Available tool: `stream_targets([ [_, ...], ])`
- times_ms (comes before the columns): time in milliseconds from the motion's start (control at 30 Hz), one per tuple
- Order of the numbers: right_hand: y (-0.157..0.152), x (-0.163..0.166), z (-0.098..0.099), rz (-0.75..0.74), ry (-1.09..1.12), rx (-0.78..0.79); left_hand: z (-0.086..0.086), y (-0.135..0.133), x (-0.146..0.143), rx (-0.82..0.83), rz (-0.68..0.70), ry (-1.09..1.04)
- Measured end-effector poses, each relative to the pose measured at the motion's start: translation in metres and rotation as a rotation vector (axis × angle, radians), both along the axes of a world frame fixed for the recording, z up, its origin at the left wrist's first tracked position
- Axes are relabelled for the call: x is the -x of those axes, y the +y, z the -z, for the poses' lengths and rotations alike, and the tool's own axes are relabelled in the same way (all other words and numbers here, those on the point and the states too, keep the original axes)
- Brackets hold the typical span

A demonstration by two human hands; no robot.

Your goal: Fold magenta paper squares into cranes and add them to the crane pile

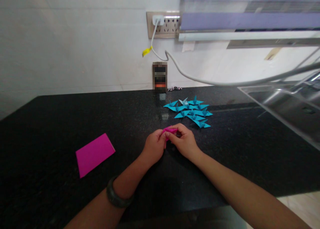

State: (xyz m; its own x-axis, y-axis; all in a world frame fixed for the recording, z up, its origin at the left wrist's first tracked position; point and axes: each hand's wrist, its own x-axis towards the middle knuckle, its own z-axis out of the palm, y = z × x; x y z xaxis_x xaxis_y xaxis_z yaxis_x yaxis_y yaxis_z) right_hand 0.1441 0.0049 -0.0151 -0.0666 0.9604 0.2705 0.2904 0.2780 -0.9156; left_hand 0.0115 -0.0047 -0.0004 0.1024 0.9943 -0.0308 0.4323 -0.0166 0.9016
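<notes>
Forearms [237, 188] converge, hands [186, 143] pinching pink paper [171, 130].

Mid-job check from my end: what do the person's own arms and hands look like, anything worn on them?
Both the left hand and right hand are ungloved, and no sleeves show. A thick, rounded, dark grey-green bangle circles the left forearm; the right forearm has nothing on it.
</notes>
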Motion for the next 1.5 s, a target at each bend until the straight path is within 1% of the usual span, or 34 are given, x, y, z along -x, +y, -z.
stream_targets([
  [100, 0.001, 0.000, 0.000, 0.007, 0.008, 0.029, -0.001, -0.001, -0.002, -0.024, 0.034, -0.004],
  [267, 0.002, 0.000, -0.002, 0.023, 0.017, 0.026, -0.001, -0.003, -0.002, -0.075, 0.081, 0.034],
  [533, 0.000, 0.000, -0.006, 0.021, 0.020, -0.004, -0.001, -0.004, -0.001, -0.085, 0.074, 0.081],
  [733, 0.000, 0.000, -0.009, 0.032, 0.091, -0.026, -0.003, -0.004, -0.001, -0.093, 0.072, 0.106],
  [1033, 0.002, -0.004, -0.010, 0.020, 0.115, -0.059, -0.005, -0.004, -0.001, -0.076, 0.072, 0.087],
  [1133, 0.002, -0.004, -0.010, 0.024, 0.094, -0.082, -0.005, -0.004, -0.002, -0.041, 0.064, 0.055],
  [1300, 0.004, -0.005, -0.010, 0.004, 0.070, -0.072, -0.002, -0.003, -0.003, 0.012, 0.066, -0.013],
  [1500, 0.004, -0.006, -0.011, 0.019, 0.086, -0.104, -0.001, -0.003, -0.002, 0.008, 0.079, 0.009],
])
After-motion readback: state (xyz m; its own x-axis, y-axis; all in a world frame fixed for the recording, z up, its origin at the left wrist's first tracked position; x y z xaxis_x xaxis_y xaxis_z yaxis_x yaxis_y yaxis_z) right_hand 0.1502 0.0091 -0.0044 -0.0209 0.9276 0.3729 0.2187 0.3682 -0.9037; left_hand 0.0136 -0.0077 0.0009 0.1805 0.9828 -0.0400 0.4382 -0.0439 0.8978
